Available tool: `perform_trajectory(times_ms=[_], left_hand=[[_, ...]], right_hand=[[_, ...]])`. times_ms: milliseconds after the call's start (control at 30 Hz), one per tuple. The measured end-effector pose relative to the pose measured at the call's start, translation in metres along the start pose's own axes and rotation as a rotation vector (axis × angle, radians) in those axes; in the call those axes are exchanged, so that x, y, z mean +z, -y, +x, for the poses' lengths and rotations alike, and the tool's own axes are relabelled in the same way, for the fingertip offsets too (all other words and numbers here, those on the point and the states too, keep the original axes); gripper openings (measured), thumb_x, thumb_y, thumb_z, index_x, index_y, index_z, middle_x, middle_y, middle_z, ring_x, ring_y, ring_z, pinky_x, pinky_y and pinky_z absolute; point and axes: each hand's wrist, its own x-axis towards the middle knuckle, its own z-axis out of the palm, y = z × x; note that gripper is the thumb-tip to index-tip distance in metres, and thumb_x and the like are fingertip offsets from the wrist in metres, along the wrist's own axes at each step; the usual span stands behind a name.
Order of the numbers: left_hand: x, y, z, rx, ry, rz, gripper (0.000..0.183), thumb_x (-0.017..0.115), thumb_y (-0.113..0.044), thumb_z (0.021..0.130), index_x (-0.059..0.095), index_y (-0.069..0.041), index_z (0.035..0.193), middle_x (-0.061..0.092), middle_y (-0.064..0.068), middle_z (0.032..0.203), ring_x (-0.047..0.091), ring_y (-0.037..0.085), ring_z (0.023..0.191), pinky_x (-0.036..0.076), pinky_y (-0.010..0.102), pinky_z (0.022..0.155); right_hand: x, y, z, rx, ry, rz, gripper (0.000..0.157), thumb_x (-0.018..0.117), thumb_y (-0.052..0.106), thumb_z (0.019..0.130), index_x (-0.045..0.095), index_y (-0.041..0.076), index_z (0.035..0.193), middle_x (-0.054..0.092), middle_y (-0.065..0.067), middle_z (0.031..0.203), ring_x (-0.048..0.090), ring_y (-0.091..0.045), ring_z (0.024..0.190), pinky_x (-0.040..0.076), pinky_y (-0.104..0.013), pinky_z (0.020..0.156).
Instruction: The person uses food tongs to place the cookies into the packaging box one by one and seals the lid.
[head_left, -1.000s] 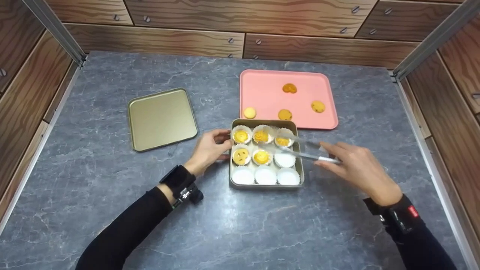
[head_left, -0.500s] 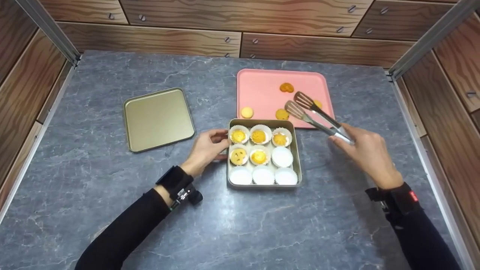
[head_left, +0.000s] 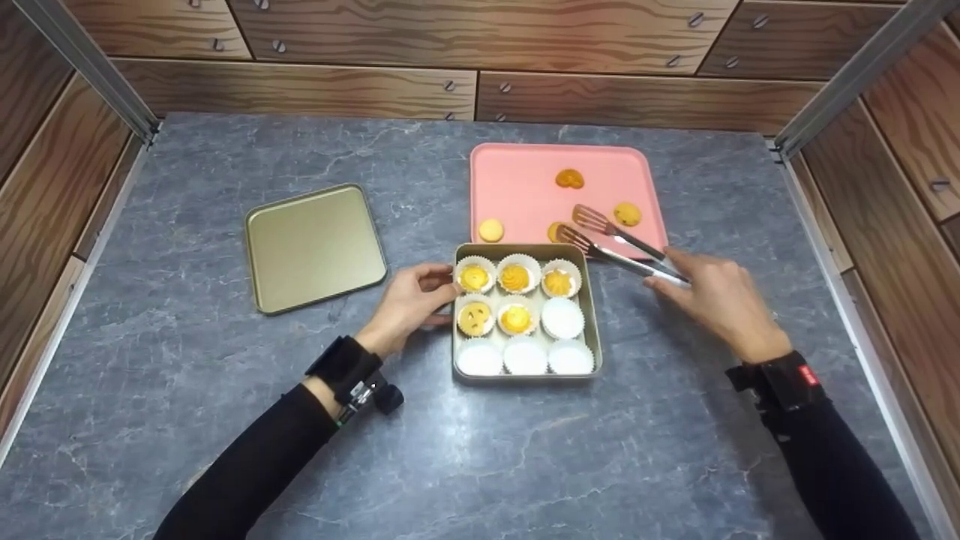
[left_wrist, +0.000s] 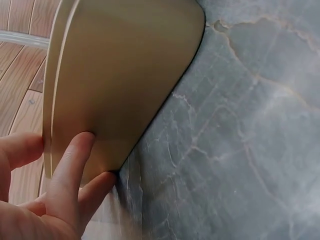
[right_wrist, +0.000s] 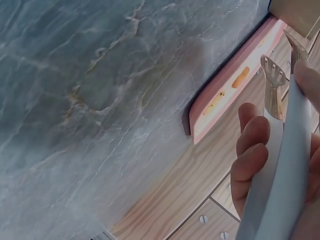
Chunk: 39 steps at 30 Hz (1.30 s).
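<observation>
A square gold tin [head_left: 597, 330] holds white paper cups in rows. Several cups have yellow cookies in them; the others, such as the paper cup [head_left: 562, 319] at the right, show only white. My left hand [head_left: 409, 304] touches the tin's left side; in the left wrist view its fingertips rest on the wall and rim. My right hand [head_left: 724, 300] grips metal tongs [head_left: 626, 259], their two slotted heads apart over the pink tray [head_left: 517, 165]. One head partly covers a cookie [head_left: 553, 231] near the tin's back edge. Nothing is visible between the heads.
Other cookies on the tray are a brown pretzel-shaped cookie [head_left: 570, 178], a round speckled cookie [head_left: 628, 214] and a pale round cookie [head_left: 491, 230]. A gold lid [head_left: 315, 247] lies at the left on the grey marbled table [head_left: 420, 465]. Wood-patterned walls [head_left: 360, 90] enclose the table.
The right hand has taken the tongs from over the tin's cups to the pink tray, then lowered them left toward the cookie by the tin. My left hand stays at the tin.
</observation>
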Motion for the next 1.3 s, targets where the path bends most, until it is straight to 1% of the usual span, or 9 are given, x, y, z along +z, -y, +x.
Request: perform_trajectory(times_ms=[167,367,533,667,733,800,900,1100,1300], left_hand=[[-0.001,0.004,-0.001,0.007,-0.002,0.007,0.054,0.073,-0.006,0.096,0.053,0.000,0.145,0.062,0.020,0.136,0.069,0.033,0.112,0.067,0.037,0.084],[-0.001,0.003,-0.002,0.008,0.004,0.019,0.055,0.073,-0.007,0.096,0.052,-0.001,0.147,0.060,0.019,0.138,0.069,0.032,0.112,0.067,0.037,0.084],[-0.001,0.003,-0.002,0.010,0.004,0.025,0.055,0.073,-0.009,0.096,0.052,-0.002,0.147,0.059,0.019,0.140,0.068,0.031,0.113,0.067,0.036,0.085],[-0.001,0.004,-0.001,0.010,0.008,0.020,0.054,0.073,-0.009,0.097,0.052,-0.002,0.146,0.059,0.019,0.139,0.068,0.031,0.113,0.066,0.036,0.085],[-0.001,0.005,-0.001,0.014,0.014,0.012,0.054,0.072,-0.008,0.097,0.052,-0.001,0.146,0.060,0.019,0.139,0.068,0.032,0.113,0.066,0.036,0.085],[-0.001,0.005,-0.001,0.019,0.018,0.005,0.053,0.072,-0.008,0.097,0.052,0.001,0.146,0.060,0.020,0.138,0.068,0.032,0.113,0.067,0.036,0.084],[0.000,0.005,-0.001,0.023,0.019,0.002,0.053,0.072,-0.008,0.098,0.052,0.002,0.146,0.060,0.021,0.138,0.068,0.033,0.113,0.067,0.036,0.083],[0.000,0.005,-0.002,0.014,0.013,-0.001,0.054,0.073,-0.008,0.097,0.052,0.000,0.146,0.060,0.019,0.138,0.068,0.032,0.113,0.067,0.036,0.084],[-0.001,0.005,-0.001,0.015,0.016,0.003,0.055,0.072,-0.008,0.097,0.052,-0.001,0.147,0.060,0.019,0.138,0.068,0.032,0.114,0.067,0.036,0.084]], right_hand=[[0.000,0.004,0.005,-0.001,0.010,-0.009,0.055,0.078,0.037,0.094,0.066,0.005,0.136,0.074,-0.022,0.094,0.063,-0.030,0.065,0.058,-0.054,0.055],[0.002,0.005,0.010,-0.009,0.009,-0.041,0.057,0.079,0.037,0.093,0.065,0.004,0.138,0.071,-0.016,0.082,0.064,-0.032,0.065,0.058,-0.055,0.056],[0.006,0.002,0.012,-0.007,0.003,-0.063,0.055,0.079,0.038,0.093,0.067,0.005,0.135,0.071,-0.017,0.082,0.064,-0.034,0.067,0.056,-0.056,0.055],[0.008,0.001,0.013,-0.025,-0.010,-0.063,0.046,0.079,0.037,0.093,0.071,0.007,0.128,0.069,-0.014,0.078,0.062,-0.030,0.062,0.054,-0.053,0.050],[0.010,0.000,0.015,-0.044,-0.024,-0.064,0.039,0.079,0.037,0.093,0.072,0.008,0.119,0.066,-0.010,0.074,0.060,-0.029,0.060,0.052,-0.052,0.048],[0.011,0.001,0.016,-0.056,-0.032,-0.065,0.034,0.078,0.038,0.094,0.072,0.009,0.112,0.062,-0.005,0.071,0.058,-0.027,0.059,0.051,-0.052,0.047],[0.012,0.002,0.018,-0.067,-0.040,-0.069,0.031,0.078,0.037,0.094,0.070,0.009,0.105,0.061,-0.003,0.069,0.059,-0.028,0.059,0.051,-0.051,0.047],[0.013,0.007,0.022,-0.061,-0.040,-0.083,0.028,0.077,0.034,0.095,0.065,0.009,0.098,0.060,-0.006,0.068,0.057,-0.027,0.056,0.049,-0.044,0.044],[0.013,0.010,0.023,-0.047,-0.040,-0.076,0.029,0.076,0.035,0.096,0.067,0.008,0.101,0.061,-0.008,0.070,0.058,-0.028,0.057,0.049,-0.043,0.044]])
